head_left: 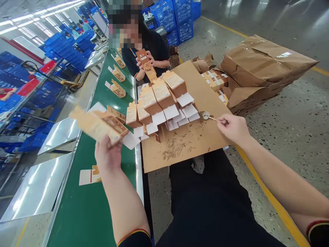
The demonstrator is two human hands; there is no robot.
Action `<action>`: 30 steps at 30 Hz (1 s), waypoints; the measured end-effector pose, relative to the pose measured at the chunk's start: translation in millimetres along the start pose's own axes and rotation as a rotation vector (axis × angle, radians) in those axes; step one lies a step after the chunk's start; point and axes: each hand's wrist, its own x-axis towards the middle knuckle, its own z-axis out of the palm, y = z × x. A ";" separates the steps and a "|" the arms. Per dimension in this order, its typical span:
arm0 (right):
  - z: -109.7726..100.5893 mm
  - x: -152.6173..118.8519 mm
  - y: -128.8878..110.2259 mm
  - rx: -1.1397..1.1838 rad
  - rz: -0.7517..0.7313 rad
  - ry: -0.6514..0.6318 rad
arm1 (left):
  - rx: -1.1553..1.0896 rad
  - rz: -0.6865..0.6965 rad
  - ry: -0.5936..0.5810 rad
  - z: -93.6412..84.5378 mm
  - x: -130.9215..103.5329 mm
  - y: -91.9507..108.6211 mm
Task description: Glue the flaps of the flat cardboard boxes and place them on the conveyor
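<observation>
In my left hand (109, 154) is a tan and brown carton (102, 127) with its flaps out, held above the green belt and smeared by motion. My right hand (233, 127) pinches a thin stick (214, 119). The stick's far end meets a small round clear dish (206, 115) on the brown cardboard sheet (205, 137). Left of that dish, several cartons (161, 94) are piled with white flaps sticking out towards me. Dark wet-looking spots mark the sheet in front of the pile.
A green conveyor belt (102, 199) runs along my left, carrying several cartons (117, 89) and a flattened-looking piece (89, 175). Across the pile, a co-worker (154, 48) holds a brown carton in both hands. A large brown paper-wrapped bundle (264, 61) stands right; blue crates (177, 20) are stacked behind.
</observation>
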 end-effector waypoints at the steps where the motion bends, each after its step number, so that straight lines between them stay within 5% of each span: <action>1: 2.7 13.9 -0.3 -0.041 -0.019 -0.046 | -0.038 -0.057 -0.050 -6.8 -21.4 -1.6; 7: 26.7 61.4 4.7 -0.146 -0.029 -0.151 | -0.126 -0.326 -0.203 5.9 -134.1 -51.8; 13: 18.5 62.3 6.9 -0.161 -0.045 -0.163 | -0.127 -0.404 -0.285 38.4 -161.4 -89.4; 18: 21.9 -3.9 -12.4 0.088 -0.062 -0.133 | -0.100 -0.325 -0.206 61.9 -166.5 -107.8; 23: 71.4 -95.9 -45.7 0.351 -0.188 -0.244 | -0.067 -0.289 -0.217 74.2 -173.0 -113.0; 30: 107.6 -120.8 -48.2 0.205 -0.288 -0.231 | -0.042 -0.331 -0.260 75.8 -171.2 -101.7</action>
